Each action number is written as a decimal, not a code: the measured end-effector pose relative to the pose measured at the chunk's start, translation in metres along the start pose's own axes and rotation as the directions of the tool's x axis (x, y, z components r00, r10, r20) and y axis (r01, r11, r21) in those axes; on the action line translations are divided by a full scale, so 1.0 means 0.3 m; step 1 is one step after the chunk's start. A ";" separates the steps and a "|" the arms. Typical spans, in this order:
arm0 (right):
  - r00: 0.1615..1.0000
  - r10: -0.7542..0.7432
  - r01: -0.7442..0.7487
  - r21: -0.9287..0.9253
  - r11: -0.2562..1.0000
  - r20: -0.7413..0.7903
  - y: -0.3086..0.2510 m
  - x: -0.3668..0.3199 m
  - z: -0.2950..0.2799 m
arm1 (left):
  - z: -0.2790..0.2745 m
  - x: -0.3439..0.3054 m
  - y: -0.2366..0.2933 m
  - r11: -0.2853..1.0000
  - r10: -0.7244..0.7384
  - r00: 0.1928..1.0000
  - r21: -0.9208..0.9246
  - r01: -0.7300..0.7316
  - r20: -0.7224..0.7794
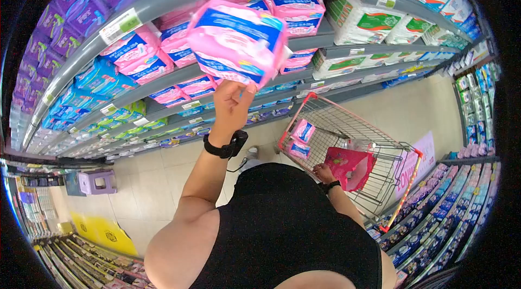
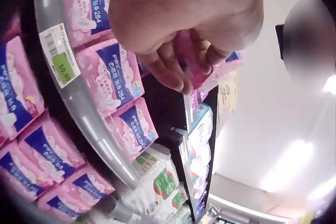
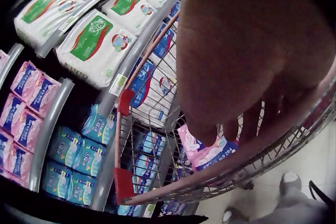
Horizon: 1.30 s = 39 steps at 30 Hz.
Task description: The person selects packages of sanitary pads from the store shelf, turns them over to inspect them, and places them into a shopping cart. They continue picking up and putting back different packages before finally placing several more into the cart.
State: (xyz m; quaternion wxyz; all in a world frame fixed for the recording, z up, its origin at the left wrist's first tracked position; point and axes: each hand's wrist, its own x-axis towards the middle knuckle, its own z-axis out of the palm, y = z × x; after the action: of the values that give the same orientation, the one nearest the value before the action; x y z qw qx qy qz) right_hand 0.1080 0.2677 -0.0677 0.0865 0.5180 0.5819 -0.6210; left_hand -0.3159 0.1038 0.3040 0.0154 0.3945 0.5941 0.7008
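Note:
My left hand pinches a pink-and-blue pack of sanitary pads by its lower edge, raised before the shelf. In the left wrist view, the fingers are bent around pink wrapping, and the hand hides most of it. My right hand is at the near side of the shopping cart. The right wrist view has its fingers bent down over the cart's rim. Beside that hand, a red bag lies in the cart, with pink packs at the basket's far left.
Matching pink packs line the shelf, with a grey shelf edge and price tags in front. White packs with green labels stand to the right. A purple stool is on the aisle floor at left, and more stocked shelves are at lower right.

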 end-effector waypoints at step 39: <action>0.746 -0.638 0.644 0.448 0.620 -0.191 -0.686 -0.550 0.066 | 0.404 -0.296 -0.132 0.886 -0.254 0.453 0.018 0.464 0.854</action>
State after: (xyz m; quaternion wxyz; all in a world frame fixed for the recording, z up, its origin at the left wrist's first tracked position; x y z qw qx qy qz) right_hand 0.0250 0.2331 0.1811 -0.2774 0.2846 0.5526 -0.7326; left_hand -0.2032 0.1714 0.2209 0.4891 0.5404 0.5017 0.4658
